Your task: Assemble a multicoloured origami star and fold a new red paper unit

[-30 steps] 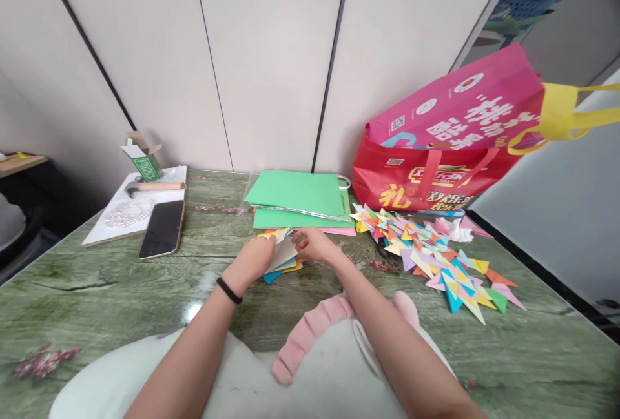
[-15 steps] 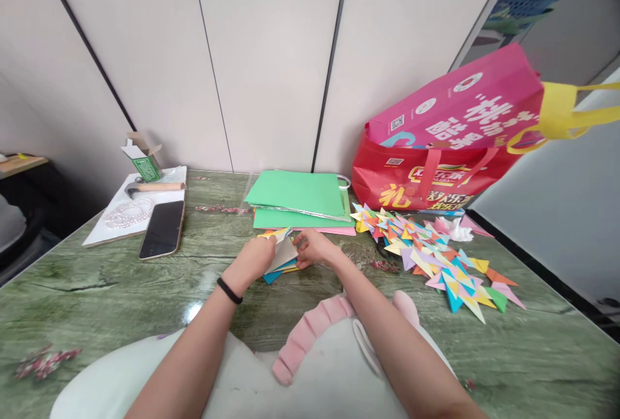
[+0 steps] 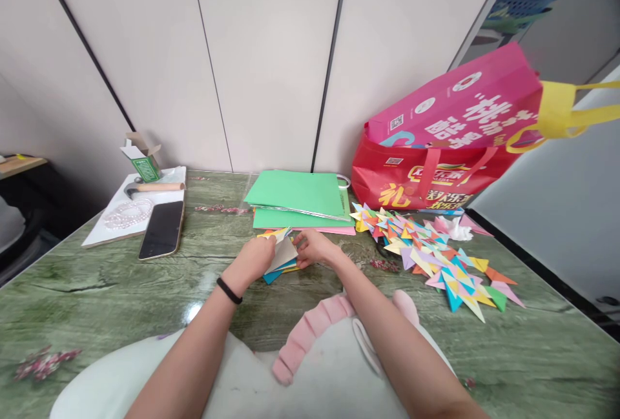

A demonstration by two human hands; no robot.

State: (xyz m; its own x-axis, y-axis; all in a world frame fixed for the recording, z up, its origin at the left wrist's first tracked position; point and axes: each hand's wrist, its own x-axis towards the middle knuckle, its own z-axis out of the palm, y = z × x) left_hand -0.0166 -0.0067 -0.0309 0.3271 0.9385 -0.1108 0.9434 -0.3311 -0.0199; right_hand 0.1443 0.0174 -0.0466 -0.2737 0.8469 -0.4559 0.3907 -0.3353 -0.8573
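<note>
My left hand (image 3: pixel 252 261) and my right hand (image 3: pixel 314 248) meet over a small stack of coloured paper squares (image 3: pixel 281 264) on the green table (image 3: pixel 97 290). Both hands pinch a pale folded sheet of paper (image 3: pixel 283 251) that stands tilted above the stack, the left on its left edge, the right on its right. A black band circles my left wrist. Just behind the hands lies a pile of green paper sheets (image 3: pixel 298 199).
Many folded multicoloured paper stars (image 3: pixel 431 254) are heaped to the right. A red and pink shopping bag (image 3: pixel 445 141) stands at the back right. On the left, a white board (image 3: pixel 133 209) bears a phone (image 3: pixel 162 228), a bead bracelet, a hammer and a small green box.
My right hand has drawn slightly closer to the left one on the paper; otherwise almost nothing has moved.
</note>
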